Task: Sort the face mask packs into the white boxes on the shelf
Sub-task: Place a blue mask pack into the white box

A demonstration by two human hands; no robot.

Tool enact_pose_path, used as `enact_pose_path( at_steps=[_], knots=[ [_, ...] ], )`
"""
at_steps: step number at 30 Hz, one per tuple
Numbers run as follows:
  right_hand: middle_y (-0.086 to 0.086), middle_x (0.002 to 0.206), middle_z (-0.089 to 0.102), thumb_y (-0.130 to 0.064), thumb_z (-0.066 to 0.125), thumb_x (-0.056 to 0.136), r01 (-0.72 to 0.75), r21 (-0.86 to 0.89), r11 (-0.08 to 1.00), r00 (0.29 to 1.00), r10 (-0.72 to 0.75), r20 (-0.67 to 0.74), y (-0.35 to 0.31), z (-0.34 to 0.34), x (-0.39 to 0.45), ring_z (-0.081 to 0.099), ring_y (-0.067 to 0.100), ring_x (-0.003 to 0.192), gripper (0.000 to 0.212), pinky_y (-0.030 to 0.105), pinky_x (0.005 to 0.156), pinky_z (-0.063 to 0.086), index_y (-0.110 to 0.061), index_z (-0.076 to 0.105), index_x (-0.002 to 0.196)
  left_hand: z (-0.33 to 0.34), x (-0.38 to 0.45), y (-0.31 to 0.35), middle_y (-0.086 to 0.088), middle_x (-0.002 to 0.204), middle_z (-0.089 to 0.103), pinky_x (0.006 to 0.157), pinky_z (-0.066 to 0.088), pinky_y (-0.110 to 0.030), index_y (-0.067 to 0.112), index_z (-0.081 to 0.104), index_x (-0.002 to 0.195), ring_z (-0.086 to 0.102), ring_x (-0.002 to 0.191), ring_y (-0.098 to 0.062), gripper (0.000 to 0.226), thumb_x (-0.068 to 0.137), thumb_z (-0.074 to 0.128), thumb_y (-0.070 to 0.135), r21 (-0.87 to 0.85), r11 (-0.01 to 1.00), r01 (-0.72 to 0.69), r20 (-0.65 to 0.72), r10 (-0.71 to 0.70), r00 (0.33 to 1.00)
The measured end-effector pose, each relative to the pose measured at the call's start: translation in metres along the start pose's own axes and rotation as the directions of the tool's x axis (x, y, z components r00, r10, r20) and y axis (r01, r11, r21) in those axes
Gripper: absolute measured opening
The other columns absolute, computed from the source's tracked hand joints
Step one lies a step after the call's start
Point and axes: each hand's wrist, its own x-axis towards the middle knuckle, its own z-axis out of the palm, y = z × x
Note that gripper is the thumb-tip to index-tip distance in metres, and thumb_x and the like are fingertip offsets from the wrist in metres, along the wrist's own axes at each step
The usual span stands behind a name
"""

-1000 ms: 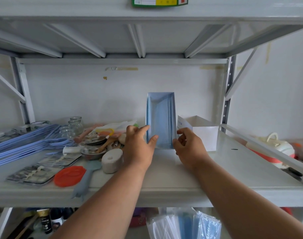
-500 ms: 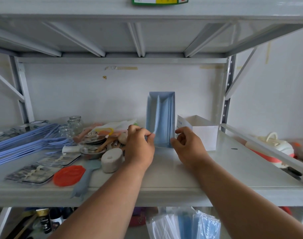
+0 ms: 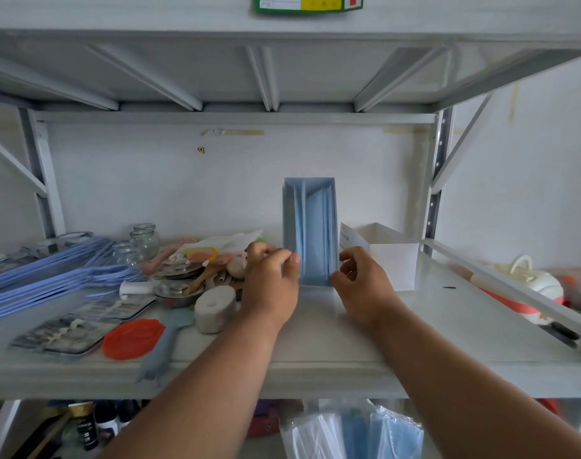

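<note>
While we steady the tall box point(image 3: 310, 231) standing on end mid-shelf point(image 3: 415, 326), blue packs point(image 3: 315, 240) filling it, it could topple forward, or the packs slide out, if either grip lets go unevenly. Our left hand point(image 3: 270, 283) pinches its left edge with curled fingers; our right hand point(image 3: 360, 283) curls loosely at the right edge, contact unclear. Another box point(image 3: 393, 260) sits just right, open.

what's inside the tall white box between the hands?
The tall white box, open toward the camera, holds upright blue face mask packs. The count is unclear, and both hands' fingers cover its lower corners.
</note>
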Motion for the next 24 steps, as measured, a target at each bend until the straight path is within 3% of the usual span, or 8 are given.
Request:
enact_pose_path(
  at_steps=[3, 6, 10, 13, 17, 21, 24],
  knots=[
    [0.0, 0.093, 0.062, -0.013, 0.068, 0.103, 0.002, -0.018, 1.0, 1.0, -0.002, -0.003, 0.0013, -0.0003, 0.0029, 0.056, 0.01, 0.074, 0.026, 0.007, 0.052, 0.045, -0.014, 0.062, 0.128, 0.0027, -0.001, -0.0006, 0.003, 0.128, 0.04, 0.097, 0.035, -0.017, 0.015, 0.082, 0.105, 0.054, 0.117, -0.021, 0.022, 0.104, 0.068, 0.033, 0.012, 0.998, -0.058, 0.033, 0.058, 0.998],
    [-0.002, 0.093, 0.065, -0.017, 0.071, 0.103, 0.015, -0.032, 0.999, 1.0, -0.015, -0.001, 0.0007, 0.0004, 0.0023, 0.058, 0.009, 0.076, 0.027, 0.012, 0.057, 0.044, -0.019, 0.062, 0.128, -0.0011, -0.0004, 0.0024, 0.0, 0.146, 0.037, 0.107, 0.03, -0.018, 0.02, 0.081, 0.119, 0.045, 0.138, -0.019, 0.03, 0.102, 0.069, 0.041, 0.022, 1.0, -0.003, 0.083, 0.001, 0.997],
    [-0.005, 0.089, 0.065, -0.017, 0.074, 0.103, 0.037, -0.019, 0.999, 0.999, -0.037, 0.003, 0.0004, 0.0005, 0.0012, 0.059, 0.008, 0.075, 0.026, 0.015, 0.066, 0.046, -0.021, 0.063, 0.125, -0.0026, -0.0002, 0.0059, 0.001, 0.16, 0.034, 0.117, 0.031, -0.027, 0.022, 0.074, 0.134, 0.038, 0.149, -0.02, 0.049, 0.097, 0.071, 0.055, 0.035, 0.997, 0.075, 0.136, -0.079, 0.988],
    [-0.004, 0.101, 0.067, -0.02, 0.079, 0.1, 0.044, -0.007, 0.999, 0.999, -0.044, 0.003, 0.0006, 0.0008, 0.0002, 0.062, 0.011, 0.084, 0.027, 0.018, 0.071, 0.049, -0.025, 0.064, 0.121, -0.0001, 0.0006, 0.0063, -0.001, 0.163, 0.037, 0.122, 0.033, -0.038, 0.018, 0.067, 0.143, 0.037, 0.151, -0.024, 0.063, 0.095, 0.071, 0.059, 0.099, 0.99, 0.099, 0.151, -0.113, 0.982],
    [-0.005, 0.111, 0.067, -0.019, 0.081, 0.098, 0.022, 0.06, 0.998, 0.999, -0.024, 0.03, 0.0009, -0.0002, -0.0011, 0.064, 0.006, 0.096, 0.03, 0.023, 0.075, 0.053, -0.024, 0.064, 0.122, 0.0021, 0.0023, 0.0029, -0.002, 0.16, 0.042, 0.122, 0.034, -0.036, 0.012, 0.066, 0.143, 0.04, 0.149, -0.024, 0.073, 0.09, 0.077, 0.06, 0.099, 0.99, 0.099, 0.132, -0.112, 0.985],
    [-0.001, 0.133, 0.073, -0.018, 0.08, 0.091, -0.016, 0.222, 0.975, 0.997, -0.003, 0.083, -0.0014, -0.0001, 0.0006, 0.074, 0.019, 0.114, 0.046, 0.037, 0.1, 0.06, -0.018, 0.066, 0.135, 0.0057, 0.0016, -0.0008, 0.0, 0.155, 0.042, 0.122, 0.038, -0.04, 0.013, 0.068, 0.14, 0.041, 0.147, -0.021, 0.08, 0.081, 0.083, 0.066, 0.081, 0.992, 0.1, 0.14, -0.11, 0.984],
    [0.0, 0.13, 0.073, 0.006, 0.067, 0.101, -0.079, 0.33, 0.941, 0.992, 0.042, 0.116, 0.0018, -0.0002, 0.0052, 0.074, 0.011, 0.103, 0.04, 0.034, 0.094, 0.058, -0.014, 0.065, 0.135, 0.0061, 0.0015, -0.0011, 0.003, 0.147, 0.042, 0.119, 0.043, -0.041, 0.017, 0.071, 0.137, 0.044, 0.141, -0.02, 0.082, 0.075, 0.086, 0.068, 0.076, 0.992, 0.099, 0.145, -0.11, 0.983]
  ],
)
